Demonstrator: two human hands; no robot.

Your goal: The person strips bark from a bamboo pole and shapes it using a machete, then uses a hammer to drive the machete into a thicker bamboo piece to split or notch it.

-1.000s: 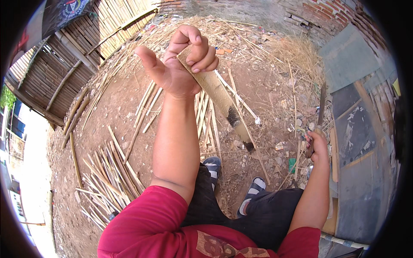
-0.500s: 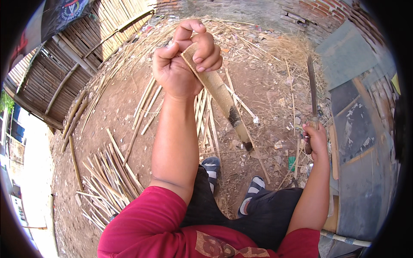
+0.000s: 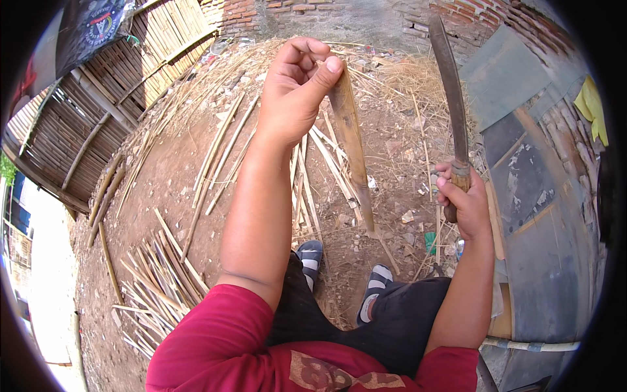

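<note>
— What is held by the left hand (image 3: 294, 91)?
— A bamboo strip (image 3: 349, 140) is pinched at its top; its lower end hangs below the fingers.
— And the right hand (image 3: 465, 204)?
— A long knife (image 3: 449, 98) is gripped tight, blade above the fingers. The handle is mostly hidden.

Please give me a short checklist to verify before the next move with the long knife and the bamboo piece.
1. Left hand grips the top of the bamboo strip: ok.
2. Right hand closed on the handle of the long knife: ok.
3. Blade raised, apart from the strip: ok.
4. Left fingers out of the blade's path: cannot tell.
5. Feet lie below the strip's lower end: not ok.
</note>
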